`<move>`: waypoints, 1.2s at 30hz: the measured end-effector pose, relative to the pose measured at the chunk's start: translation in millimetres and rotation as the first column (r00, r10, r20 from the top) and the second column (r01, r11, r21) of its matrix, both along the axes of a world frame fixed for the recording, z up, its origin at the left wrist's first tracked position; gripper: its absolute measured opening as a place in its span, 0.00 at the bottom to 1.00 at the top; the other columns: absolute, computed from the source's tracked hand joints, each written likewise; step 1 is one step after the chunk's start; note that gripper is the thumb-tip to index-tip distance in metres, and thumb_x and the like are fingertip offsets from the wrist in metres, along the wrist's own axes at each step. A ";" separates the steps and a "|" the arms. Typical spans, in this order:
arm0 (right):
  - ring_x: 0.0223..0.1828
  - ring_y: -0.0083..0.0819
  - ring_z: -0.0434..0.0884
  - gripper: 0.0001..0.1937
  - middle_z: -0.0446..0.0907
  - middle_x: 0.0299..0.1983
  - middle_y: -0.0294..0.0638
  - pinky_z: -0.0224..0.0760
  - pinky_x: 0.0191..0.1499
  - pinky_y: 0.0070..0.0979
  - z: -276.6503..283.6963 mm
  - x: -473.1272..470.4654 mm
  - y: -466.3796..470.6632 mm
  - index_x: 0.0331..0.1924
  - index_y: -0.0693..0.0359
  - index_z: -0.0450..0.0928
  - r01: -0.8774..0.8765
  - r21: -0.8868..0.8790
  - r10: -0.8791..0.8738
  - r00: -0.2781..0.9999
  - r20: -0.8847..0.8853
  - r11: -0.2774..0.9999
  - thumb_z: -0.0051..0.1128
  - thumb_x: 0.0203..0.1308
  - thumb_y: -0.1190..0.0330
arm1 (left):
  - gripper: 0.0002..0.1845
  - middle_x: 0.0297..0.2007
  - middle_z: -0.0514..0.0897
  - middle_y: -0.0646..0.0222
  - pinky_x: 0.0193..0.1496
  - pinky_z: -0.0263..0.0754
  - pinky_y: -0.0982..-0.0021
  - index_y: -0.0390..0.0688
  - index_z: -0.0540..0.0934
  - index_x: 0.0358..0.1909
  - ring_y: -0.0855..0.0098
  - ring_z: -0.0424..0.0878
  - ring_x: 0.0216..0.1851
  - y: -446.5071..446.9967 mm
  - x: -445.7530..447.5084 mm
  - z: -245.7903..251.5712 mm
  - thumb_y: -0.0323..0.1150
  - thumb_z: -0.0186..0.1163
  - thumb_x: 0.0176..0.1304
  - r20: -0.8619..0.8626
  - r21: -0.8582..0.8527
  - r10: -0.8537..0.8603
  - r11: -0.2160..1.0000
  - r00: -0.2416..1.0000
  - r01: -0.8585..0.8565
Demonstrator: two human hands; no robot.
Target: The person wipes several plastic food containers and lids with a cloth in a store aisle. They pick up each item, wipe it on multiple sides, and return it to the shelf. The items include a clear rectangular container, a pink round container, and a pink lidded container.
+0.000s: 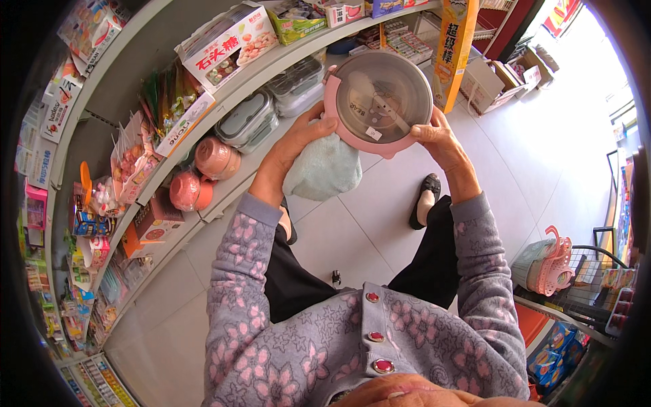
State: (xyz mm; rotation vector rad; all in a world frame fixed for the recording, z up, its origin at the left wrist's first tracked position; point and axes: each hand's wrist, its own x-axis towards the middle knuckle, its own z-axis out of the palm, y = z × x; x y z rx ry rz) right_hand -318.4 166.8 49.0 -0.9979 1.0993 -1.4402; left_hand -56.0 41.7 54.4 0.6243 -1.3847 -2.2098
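Between both hands I hold a round pink lunch bowl (pixel 382 102) with a grey see-through lid. The lid bears a bear drawing and a small white sticker, and a pale utensil shows through it. My left hand (pixel 305 133) grips the bowl's left side, thumb on the pink rim. A light green cloth (pixel 325 168) hangs beneath that hand, pressed against the bowl. On the right side, my right hand (pixel 436 136) holds the rim with its thumb on top. The bowl is raised above the tiled floor, in front of the shelf.
Glass food boxes with grey lids (pixel 246 119) and wrapped pink cups (pixel 217 156) stand on the lower shelf to the left. Candy boxes (pixel 229 46) line the shelf above. A tall yellow box (pixel 454 56) stands beyond my right hand. Plastic baskets (pixel 544 264) sit at lower right.
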 end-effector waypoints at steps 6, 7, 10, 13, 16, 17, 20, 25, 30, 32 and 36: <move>0.62 0.47 0.79 0.35 0.74 0.63 0.55 0.76 0.63 0.54 -13.9 3.2 -20.3 0.66 0.68 0.68 0.036 0.052 -0.053 0.917 0.394 0.998 0.65 0.59 0.56 | 0.40 0.56 0.78 0.58 0.57 0.78 0.65 0.40 0.70 0.67 0.66 0.81 0.53 -8.2 -6.0 -6.4 0.46 0.75 0.57 -0.072 0.044 0.078 0.996 0.994 -0.075; 0.62 0.48 0.79 0.33 0.74 0.64 0.55 0.75 0.63 0.56 -16.5 5.5 -22.4 0.66 0.66 0.68 0.065 0.050 -0.081 0.862 0.500 0.997 0.64 0.60 0.57 | 0.38 0.55 0.78 0.58 0.55 0.79 0.65 0.41 0.70 0.65 0.66 0.82 0.52 -8.9 -6.7 -7.3 0.45 0.75 0.57 -0.074 0.060 0.090 0.995 0.993 -0.085; 0.64 0.52 0.77 0.33 0.73 0.64 0.54 0.72 0.65 0.62 -21.7 14.3 -28.2 0.67 0.62 0.67 0.137 0.064 -0.141 0.684 0.716 0.989 0.63 0.61 0.57 | 0.36 0.53 0.79 0.57 0.52 0.81 0.66 0.40 0.70 0.61 0.66 0.83 0.49 -6.6 -13.7 -10.8 0.42 0.75 0.56 -0.050 0.027 0.162 0.987 0.986 -0.161; 0.65 0.53 0.76 0.38 0.73 0.65 0.50 0.70 0.67 0.62 -23.1 23.5 -32.8 0.70 0.58 0.63 0.193 0.100 -0.196 0.579 0.791 0.976 0.66 0.57 0.54 | 0.36 0.49 0.79 0.57 0.51 0.81 0.67 0.39 0.67 0.59 0.66 0.83 0.48 1.0 -26.1 -15.1 0.38 0.77 0.55 0.056 -0.059 0.262 0.964 0.963 -0.259; 0.67 0.54 0.74 0.41 0.72 0.66 0.49 0.69 0.69 0.60 -24.9 32.4 -37.9 0.70 0.57 0.63 0.182 0.080 -0.169 0.550 0.818 0.980 0.68 0.54 0.52 | 0.32 0.47 0.79 0.57 0.47 0.82 0.67 0.38 0.67 0.56 0.68 0.83 0.44 14.7 -40.9 -21.5 0.34 0.76 0.56 0.024 -0.145 0.378 0.917 0.925 -0.371; 0.67 0.54 0.74 0.41 0.72 0.67 0.49 0.68 0.69 0.60 -26.0 34.9 -39.5 0.70 0.57 0.63 0.168 0.074 -0.153 0.530 0.834 0.983 0.68 0.54 0.52 | 0.33 0.47 0.78 0.57 0.46 0.81 0.66 0.38 0.66 0.55 0.68 0.82 0.43 17.5 -45.1 -22.5 0.34 0.76 0.55 0.001 -0.226 0.415 0.886 0.910 -0.404; 0.64 0.54 0.76 0.40 0.73 0.66 0.49 0.71 0.67 0.51 -30.5 41.9 -44.0 0.69 0.57 0.65 0.198 0.114 -0.203 0.521 0.829 0.974 0.68 0.53 0.52 | 0.30 0.47 0.78 0.58 0.45 0.78 0.64 0.40 0.67 0.51 0.64 0.81 0.42 23.3 -53.7 -21.9 0.33 0.77 0.53 -0.046 -0.558 0.541 0.683 0.840 -0.471; 0.56 0.43 0.81 0.33 0.80 0.59 0.46 0.75 0.61 0.37 -38.2 53.1 -51.8 0.63 0.59 0.71 0.238 0.163 -0.264 0.493 0.829 0.957 0.67 0.55 0.55 | 0.21 0.47 0.78 0.60 0.50 0.75 0.56 0.44 0.77 0.44 0.54 0.78 0.48 35.6 -59.3 -17.3 0.32 0.76 0.50 -0.118 -0.926 0.634 0.208 0.765 -0.314; 0.51 0.36 0.83 0.27 0.85 0.49 0.43 0.79 0.56 0.31 -47.9 62.6 -57.4 0.57 0.66 0.74 0.272 0.187 -0.296 0.452 0.841 0.944 0.67 0.58 0.59 | 0.21 0.49 0.79 0.60 0.47 0.75 0.56 0.46 0.82 0.43 0.56 0.79 0.50 40.6 -66.0 -20.1 0.33 0.77 0.46 -0.155 -0.987 0.652 -0.075 0.743 -0.140; 0.51 0.37 0.82 0.27 0.83 0.50 0.44 0.79 0.55 0.33 -52.2 62.5 -60.4 0.56 0.67 0.74 0.309 0.236 -0.360 0.449 0.818 0.921 0.67 0.58 0.59 | 0.21 0.49 0.80 0.59 0.47 0.75 0.56 0.46 0.82 0.43 0.56 0.79 0.50 39.8 -68.4 -21.6 0.32 0.77 0.45 -0.146 -0.989 0.652 -0.109 0.744 -0.099; 0.50 0.38 0.81 0.28 0.81 0.50 0.44 0.78 0.57 0.34 -58.3 56.6 -64.8 0.57 0.66 0.74 0.311 0.300 -0.421 0.478 0.771 0.902 0.67 0.56 0.59 | 0.18 0.46 0.80 0.63 0.47 0.77 0.60 0.46 0.82 0.42 0.57 0.80 0.48 33.9 -73.0 -21.6 0.29 0.75 0.48 -0.145 -0.988 0.681 -0.063 0.718 -0.140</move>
